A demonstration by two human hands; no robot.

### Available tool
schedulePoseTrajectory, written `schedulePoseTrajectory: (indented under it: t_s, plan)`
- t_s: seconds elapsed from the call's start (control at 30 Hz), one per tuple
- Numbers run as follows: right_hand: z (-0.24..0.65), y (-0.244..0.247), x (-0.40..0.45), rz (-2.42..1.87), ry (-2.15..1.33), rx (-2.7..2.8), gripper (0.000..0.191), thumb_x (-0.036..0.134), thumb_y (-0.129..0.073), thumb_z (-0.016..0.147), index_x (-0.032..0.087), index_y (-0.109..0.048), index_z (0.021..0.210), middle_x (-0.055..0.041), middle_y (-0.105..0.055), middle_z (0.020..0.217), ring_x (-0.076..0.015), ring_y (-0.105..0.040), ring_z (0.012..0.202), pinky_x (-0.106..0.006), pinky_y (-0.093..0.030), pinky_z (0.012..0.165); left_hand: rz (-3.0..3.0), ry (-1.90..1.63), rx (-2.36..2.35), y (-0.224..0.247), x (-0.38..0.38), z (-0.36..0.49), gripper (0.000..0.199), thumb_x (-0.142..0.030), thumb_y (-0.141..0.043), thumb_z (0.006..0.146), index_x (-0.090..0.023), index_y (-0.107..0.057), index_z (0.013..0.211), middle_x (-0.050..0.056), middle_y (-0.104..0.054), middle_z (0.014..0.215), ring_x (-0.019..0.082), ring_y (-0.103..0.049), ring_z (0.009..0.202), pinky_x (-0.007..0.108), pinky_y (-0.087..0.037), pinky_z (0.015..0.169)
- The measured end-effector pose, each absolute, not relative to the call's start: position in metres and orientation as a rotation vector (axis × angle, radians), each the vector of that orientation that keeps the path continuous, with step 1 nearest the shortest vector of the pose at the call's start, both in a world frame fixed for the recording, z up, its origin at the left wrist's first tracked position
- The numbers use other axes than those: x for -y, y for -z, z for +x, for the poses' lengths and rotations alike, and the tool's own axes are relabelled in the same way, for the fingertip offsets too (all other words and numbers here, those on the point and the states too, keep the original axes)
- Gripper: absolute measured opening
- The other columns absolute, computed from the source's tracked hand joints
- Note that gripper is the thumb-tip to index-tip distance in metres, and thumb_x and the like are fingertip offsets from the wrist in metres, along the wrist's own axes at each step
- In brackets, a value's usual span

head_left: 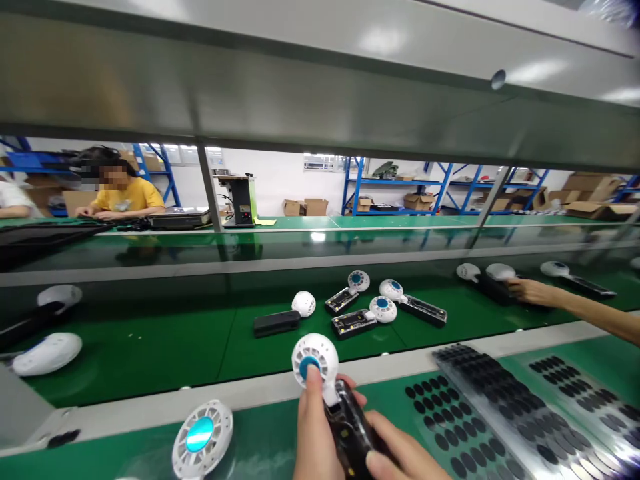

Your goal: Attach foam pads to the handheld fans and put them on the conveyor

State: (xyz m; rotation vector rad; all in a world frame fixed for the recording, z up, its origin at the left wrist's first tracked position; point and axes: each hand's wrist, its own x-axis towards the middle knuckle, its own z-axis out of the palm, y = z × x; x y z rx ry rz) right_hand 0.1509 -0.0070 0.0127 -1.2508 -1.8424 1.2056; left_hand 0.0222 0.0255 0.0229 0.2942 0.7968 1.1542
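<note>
Right hand (403, 450) grips the fan (331, 396) by its handle (353, 427), left hand (316, 427) clasps its neck, thumb on the disc (306, 367), probably steadying it above the bench (265, 427), though fingers underneath are kinda hidden.

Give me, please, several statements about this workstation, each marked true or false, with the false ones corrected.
1. The left hand and the right hand both hold a device with a round white head and black handle. True.
2. The left thumb lies on the black handle. False: it lies on the head's round blue centre.
3. Flat round black discs lie left of the hands. False: the discs lie to the right.
4. Another person's hand reaches a second white-headed device on the glossy green surface. True.
5. The slotted white head, lower left, has a red centre. False: its centre is turquoise.
</note>
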Motion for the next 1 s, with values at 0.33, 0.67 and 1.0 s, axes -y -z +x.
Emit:
schedulePoseTrajectory:
  t_s: [0.33,0.67,1.0]
  plan:
    - [0.136,-0.011,-0.022,-1.538,-0.825,2.107,0.029,0.006,-0.051,0.064,0.022,-0.066,0.082,-0.0046,-0.057,0.099,-0.0203,-0.046,0.1,-0.028,-0.035,0.088,0.507,-1.002,-1.071,-0.02,-0.057,-0.011,0.052,-0.063,-0.049,0.067,-0.015,-0.051,0.086,0.001,-0.06,0.046,0.017,-0.055,0.036,0.024,-0.036,0.038]
    - [0.126,-0.006,-0.018,-1.617,-0.89,1.952,0.019,0.004,-0.045,0.057,0.02,-0.049,0.065,-0.0044,-0.058,0.091,-0.0182,-0.05,0.098,-0.026,-0.036,0.086,0.569,-0.969,-1.189,-0.002,-0.063,-0.009,0.063,-0.067,-0.047,0.063,-0.012,-0.054,0.093,0.001,-0.06,0.044,0.019,-0.054,0.034,0.028,-0.04,0.04]
    - [0.121,-0.048,-0.025,-1.484,-1.257,1.576,0.007,0.023,-0.049,0.074,0.022,-0.049,0.067,-0.0014,-0.037,0.133,-0.0186,-0.035,0.122,-0.03,-0.025,0.099,0.721,-1.12,-1.287,-0.002,-0.053,-0.006,0.053,-0.061,-0.04,0.074,-0.019,-0.054,0.102,0.008,-0.064,0.096,0.025,-0.056,0.095,0.035,-0.039,0.08]
